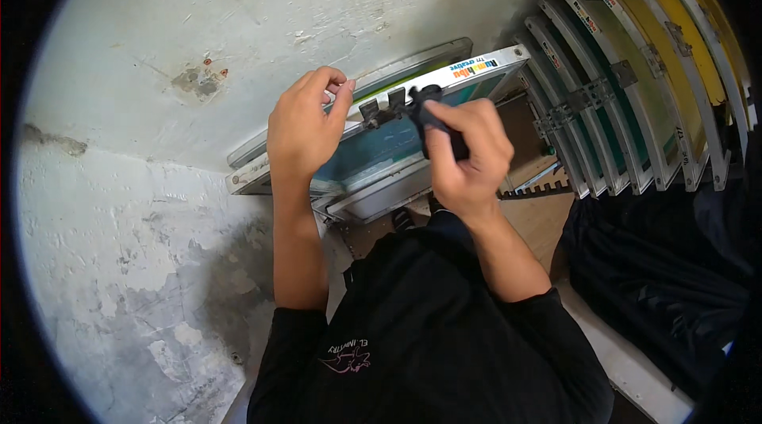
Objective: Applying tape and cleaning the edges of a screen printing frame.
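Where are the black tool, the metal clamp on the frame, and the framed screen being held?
black tool (pixel 435 124), head view, on its dark handle above the right hand.
metal clamp (pixel 381 109), head view, on its grey bracket.
framed screen (pixel 373 156), head view, on its teal mesh.

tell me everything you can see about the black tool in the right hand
The black tool is a short, dark, matt handle, plastic or rubber by its look. The right hand wraps its lower part; only the upper end shows, slanting up-left. Its tip meets a small metal clamp on the top rail of the framed screen, which the left hand grips. Its working end is hidden.
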